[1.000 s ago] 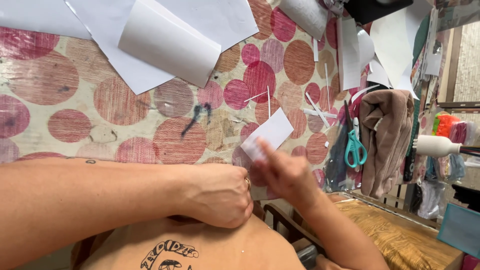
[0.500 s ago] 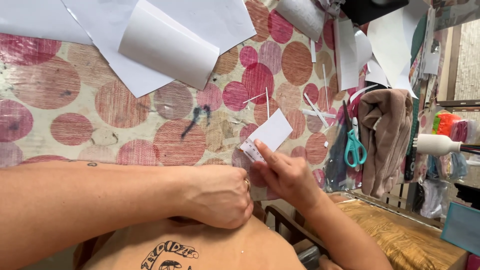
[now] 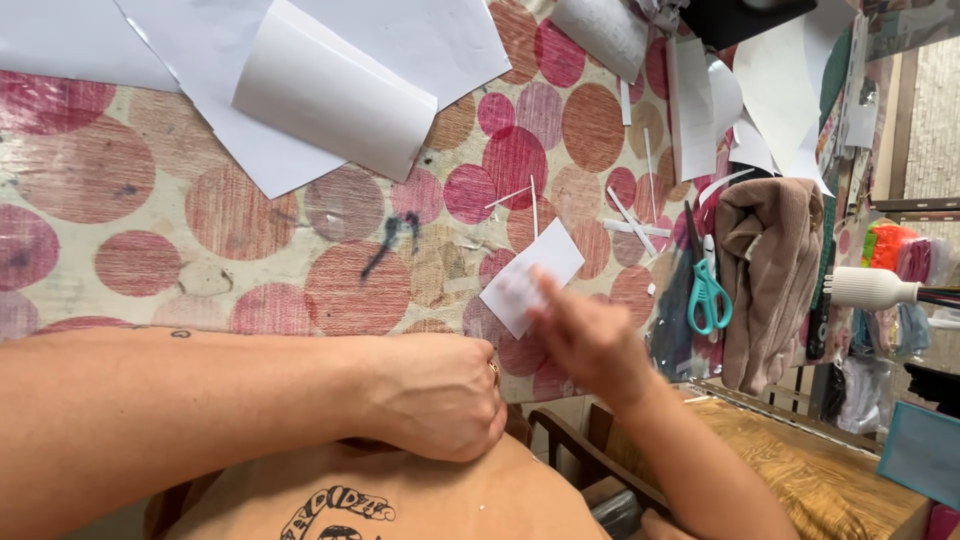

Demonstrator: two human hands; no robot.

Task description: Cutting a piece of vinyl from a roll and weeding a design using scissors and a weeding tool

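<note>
A small white paper rectangle (image 3: 533, 275) lies on a table covered by a cloth with red and pink circles (image 3: 150, 200). My right hand (image 3: 585, 335) rests at the card's lower right edge, fingers blurred and touching it. My left hand (image 3: 435, 395) is a closed fist at the table's near edge, a ring on one finger, with nothing visible in it. Its forearm lies across the front of the view.
Large white paper sheets (image 3: 330, 90) lie at the far side. Thin paper strips (image 3: 630, 215) are scattered to the right. Teal-handled scissors (image 3: 705, 285) and a brown cloth (image 3: 770, 270) sit at the right edge. A wooden chair (image 3: 820, 480) stands below.
My right hand has slid down and to the right along the small card, from its middle to its lower edge. The left fist has stayed put.
</note>
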